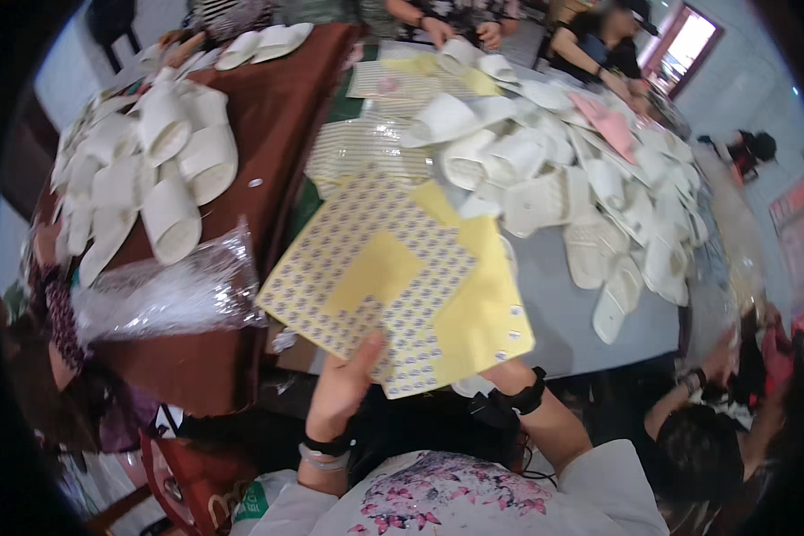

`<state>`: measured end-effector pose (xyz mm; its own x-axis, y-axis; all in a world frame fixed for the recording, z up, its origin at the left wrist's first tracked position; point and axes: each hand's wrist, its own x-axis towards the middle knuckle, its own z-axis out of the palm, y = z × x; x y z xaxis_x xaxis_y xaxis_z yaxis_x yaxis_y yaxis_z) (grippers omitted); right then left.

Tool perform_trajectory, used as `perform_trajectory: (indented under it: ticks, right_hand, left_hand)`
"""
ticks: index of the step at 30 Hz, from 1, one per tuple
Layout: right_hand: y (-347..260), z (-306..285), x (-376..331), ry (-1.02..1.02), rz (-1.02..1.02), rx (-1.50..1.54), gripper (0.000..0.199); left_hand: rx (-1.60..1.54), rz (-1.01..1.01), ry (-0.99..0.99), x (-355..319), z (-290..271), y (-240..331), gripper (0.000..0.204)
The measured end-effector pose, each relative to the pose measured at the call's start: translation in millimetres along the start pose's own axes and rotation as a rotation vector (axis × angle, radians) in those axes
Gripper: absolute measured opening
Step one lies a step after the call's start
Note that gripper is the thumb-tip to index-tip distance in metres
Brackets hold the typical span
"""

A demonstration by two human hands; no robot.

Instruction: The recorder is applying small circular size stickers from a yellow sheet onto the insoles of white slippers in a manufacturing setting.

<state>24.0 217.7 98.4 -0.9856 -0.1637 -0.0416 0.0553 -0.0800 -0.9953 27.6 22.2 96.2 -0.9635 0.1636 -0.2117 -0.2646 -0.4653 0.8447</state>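
My left hand (347, 386) grips the lower edge of a yellow sticker sheet (366, 255) covered with rows of small round stickers, thumb on top. A bare yellow patch in its middle has no stickers. A plainer yellow sheet (484, 308) lies under it to the right. My right wrist (515, 382), wearing a black band, runs up beneath that sheet. The right hand itself is hidden by the paper. Both sheets are held up above the gap between two tables.
White slippers (156, 170) are heaped on a brown table (268, 98) at left, beside a clear plastic bag (165, 290). More white slippers (590, 188) and striped sheets (366, 147) cover a grey table (563, 313). Other people work at the far end and at lower right (706, 429).
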Motion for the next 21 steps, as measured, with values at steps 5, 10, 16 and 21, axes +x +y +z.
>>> perform_trajectory:
  ticks: [5,10,16,21]
  right_hand:
    - [34,-92,-22,0.061,0.22,0.325,0.046]
    - [10,-77,-44,0.287,0.12,0.395,0.044]
    - [29,-58,-41,0.294,0.122,-0.093,0.044]
    - [38,-53,-38,0.352,0.049,-0.169,0.045]
  left_hand:
    - [-0.096,-0.156,-0.045,20,-5,-22,0.037]
    - [0.074,-0.249,0.048,23,-16,-46,0.041]
    - [0.08,-0.21,0.051,20,-16,-46,0.037]
    - [0.041,-0.291,0.011,24,-15,-52,0.036]
